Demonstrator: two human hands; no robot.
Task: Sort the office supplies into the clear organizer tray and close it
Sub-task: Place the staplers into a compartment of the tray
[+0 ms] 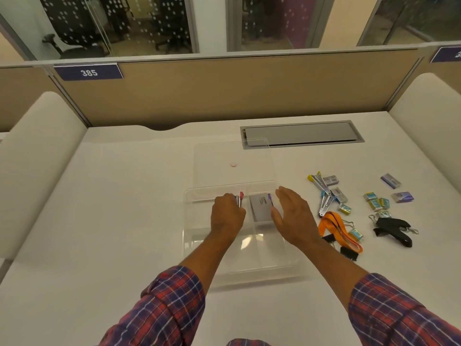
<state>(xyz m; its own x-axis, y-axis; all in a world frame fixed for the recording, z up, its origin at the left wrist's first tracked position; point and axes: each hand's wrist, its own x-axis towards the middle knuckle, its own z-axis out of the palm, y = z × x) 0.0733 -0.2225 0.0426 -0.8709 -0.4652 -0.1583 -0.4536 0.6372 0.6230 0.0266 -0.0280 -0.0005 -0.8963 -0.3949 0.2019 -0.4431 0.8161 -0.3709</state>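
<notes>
While your left hand (226, 217) grips pens (240, 199) over the tray (189, 258), supplies (374, 200) right of it lie nearer your slack-fingered right hand (295, 219).

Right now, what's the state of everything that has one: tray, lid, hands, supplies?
clear organizer tray, open
lid, folded back, flat behind the tray
left hand, grips the pens over the tray's back-left compartment
right hand, open, fingers straight, beside the grey box
grey box, lying in the tray
orange lanyard, loose, outside the tray
black lanyard, loose, outside the tray
cable hatch, shut
</notes>
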